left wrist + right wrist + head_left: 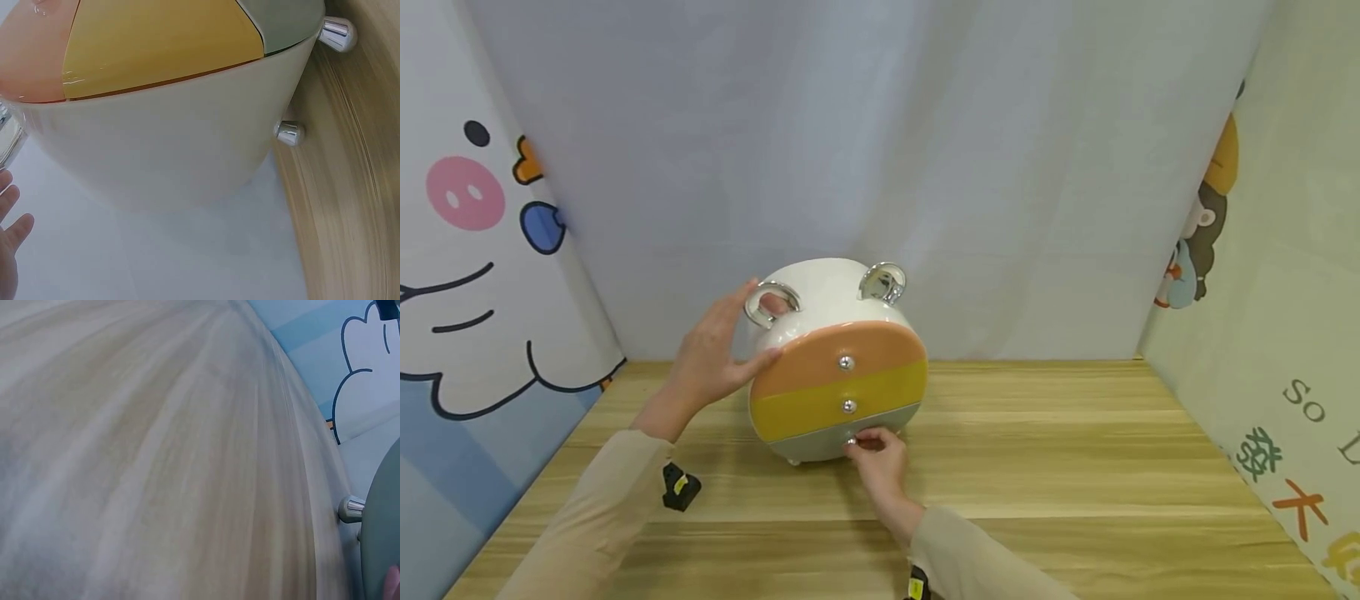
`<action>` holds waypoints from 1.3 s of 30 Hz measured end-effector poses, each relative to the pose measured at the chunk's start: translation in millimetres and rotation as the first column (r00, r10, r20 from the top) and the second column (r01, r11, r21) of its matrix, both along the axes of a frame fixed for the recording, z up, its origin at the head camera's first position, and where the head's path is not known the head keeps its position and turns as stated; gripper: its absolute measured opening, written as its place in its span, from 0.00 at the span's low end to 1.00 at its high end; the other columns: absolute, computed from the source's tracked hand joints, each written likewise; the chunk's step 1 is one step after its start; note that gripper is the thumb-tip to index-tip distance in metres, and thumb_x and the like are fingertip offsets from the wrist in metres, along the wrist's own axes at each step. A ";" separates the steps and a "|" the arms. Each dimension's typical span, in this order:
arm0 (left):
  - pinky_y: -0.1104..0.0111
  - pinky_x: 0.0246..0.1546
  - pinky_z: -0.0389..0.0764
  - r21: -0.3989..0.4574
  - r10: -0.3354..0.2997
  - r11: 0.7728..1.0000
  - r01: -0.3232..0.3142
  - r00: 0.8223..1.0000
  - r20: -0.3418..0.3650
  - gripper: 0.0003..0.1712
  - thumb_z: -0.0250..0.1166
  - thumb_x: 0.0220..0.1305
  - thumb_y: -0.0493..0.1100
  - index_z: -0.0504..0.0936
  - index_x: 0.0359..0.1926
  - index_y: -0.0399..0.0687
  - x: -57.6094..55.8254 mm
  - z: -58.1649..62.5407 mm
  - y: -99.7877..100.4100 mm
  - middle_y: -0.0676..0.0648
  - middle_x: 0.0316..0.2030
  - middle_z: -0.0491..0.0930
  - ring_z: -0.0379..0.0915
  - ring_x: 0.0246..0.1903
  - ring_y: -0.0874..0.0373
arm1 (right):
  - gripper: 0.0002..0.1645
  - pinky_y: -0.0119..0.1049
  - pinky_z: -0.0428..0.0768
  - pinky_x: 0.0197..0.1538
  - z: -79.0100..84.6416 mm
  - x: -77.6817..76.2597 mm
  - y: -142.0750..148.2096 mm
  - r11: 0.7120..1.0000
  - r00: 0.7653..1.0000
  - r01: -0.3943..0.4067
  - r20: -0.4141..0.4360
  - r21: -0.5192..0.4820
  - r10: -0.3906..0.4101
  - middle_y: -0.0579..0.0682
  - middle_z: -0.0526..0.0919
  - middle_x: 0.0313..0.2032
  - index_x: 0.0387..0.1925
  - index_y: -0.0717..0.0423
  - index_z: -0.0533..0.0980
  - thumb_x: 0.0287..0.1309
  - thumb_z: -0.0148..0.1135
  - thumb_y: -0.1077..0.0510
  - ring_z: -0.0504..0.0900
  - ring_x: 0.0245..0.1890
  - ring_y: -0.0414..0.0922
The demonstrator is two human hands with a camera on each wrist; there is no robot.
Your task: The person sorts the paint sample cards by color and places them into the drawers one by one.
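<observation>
A rounded white drawer box [820, 287] with silver ring-shaped ears stands on the table, its front banded by an orange drawer [805, 358], a yellow drawer [805, 402] and a grey-green drawer [812, 443]. My left hand [715, 354] rests against the box's upper left, thumb at the front edge and fingers by the left ear [758, 315]. With thumb and fingers, my right hand [883, 467] pinches the silver knob [851, 440] of the bottom drawer. In the left wrist view, the fingers [19, 231] are extended beside the white side wall [156, 150].
The box stands on short silver feet [290, 133] on a wood-grain table [1060, 467]. Behind it hangs a pale curtain [1037, 167]. Printed cartoon panels flank the table at left and right. Black devices [681, 487] are by both wrists.
</observation>
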State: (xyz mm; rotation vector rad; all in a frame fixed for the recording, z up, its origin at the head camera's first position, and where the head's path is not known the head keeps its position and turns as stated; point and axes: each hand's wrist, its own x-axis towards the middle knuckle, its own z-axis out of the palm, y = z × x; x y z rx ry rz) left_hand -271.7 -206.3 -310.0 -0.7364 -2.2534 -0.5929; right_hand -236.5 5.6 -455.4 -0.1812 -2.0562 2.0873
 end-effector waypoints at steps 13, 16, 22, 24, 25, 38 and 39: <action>0.43 0.46 0.69 0.010 -0.006 1.000 0.006 1.000 0.002 0.50 0.58 0.53 0.67 0.55 0.67 0.41 3.5 -0.4 -0.4 0.35 0.60 0.64 0.61 0.57 0.39 | 0.10 0.33 0.81 0.30 8.2 5.3 -1.7 0.979 0.986 0.030 0.164 -0.201 0.004 0.50 0.78 0.22 0.29 0.69 0.76 0.40 0.65 0.70 0.79 0.21 0.39; 0.43 0.46 0.70 0.013 -0.003 1.000 0.003 1.000 0.004 0.50 0.60 0.52 0.65 0.55 0.68 0.42 4.1 -0.1 -0.9 0.34 0.59 0.65 0.62 0.56 0.39 | 0.10 0.31 0.80 0.29 7.7 4.7 -2.2 0.979 0.985 0.036 0.174 -0.201 0.000 0.50 0.78 0.22 0.28 0.69 0.77 0.39 0.66 0.70 0.79 0.20 0.39; 0.43 0.45 0.70 0.013 -0.003 1.000 0.003 1.000 0.002 0.49 0.61 0.52 0.64 0.54 0.68 0.44 4.0 -0.3 -1.2 0.34 0.59 0.65 0.62 0.56 0.39 | 0.09 0.29 0.79 0.27 5.4 2.8 -3.6 0.983 0.989 0.035 0.149 -0.181 -0.008 0.49 0.77 0.21 0.27 0.69 0.76 0.38 0.66 0.71 0.77 0.19 0.37; 0.43 0.45 0.70 0.013 -0.006 1.000 0.006 1.000 -0.002 0.49 0.60 0.52 0.64 0.55 0.68 0.44 3.9 -0.3 -1.2 0.34 0.59 0.65 0.62 0.56 0.39 | 0.10 0.30 0.79 0.28 4.5 2.7 -3.3 0.986 0.991 0.024 0.131 -0.166 -0.002 0.50 0.77 0.23 0.28 0.70 0.76 0.39 0.66 0.71 0.77 0.20 0.37; 0.43 0.45 0.70 0.012 -0.006 1.000 0.007 1.000 -0.006 0.49 0.60 0.52 0.65 0.55 0.68 0.43 3.6 -0.4 -1.0 0.34 0.58 0.65 0.62 0.56 0.39 | 0.10 0.29 0.79 0.28 3.8 2.6 -2.8 0.988 0.993 0.017 0.121 -0.154 0.002 0.51 0.78 0.24 0.29 0.70 0.76 0.39 0.66 0.71 0.77 0.21 0.37; 0.43 0.48 0.68 -0.014 -0.006 1.000 0.006 1.000 -0.022 0.50 0.53 0.54 0.69 0.53 0.68 0.42 1.5 -0.3 1.5 0.33 0.58 0.65 0.62 0.56 0.38 | 0.15 0.30 0.78 0.32 5.2 2.6 14.8 0.995 0.996 -0.089 0.007 0.041 0.089 0.57 0.80 0.31 0.33 0.70 0.76 0.40 0.68 0.68 0.76 0.28 0.39; 0.43 0.48 0.68 -0.020 -0.004 1.000 0.004 1.000 -0.026 0.50 0.51 0.55 0.70 0.53 0.68 0.41 1.4 -0.1 1.5 0.34 0.59 0.65 0.62 0.56 0.38 | 0.16 0.30 0.77 0.32 7.8 3.1 19.5 0.990 0.993 -0.114 -0.007 0.086 0.115 0.58 0.80 0.33 0.34 0.70 0.76 0.40 0.69 0.67 0.76 0.29 0.40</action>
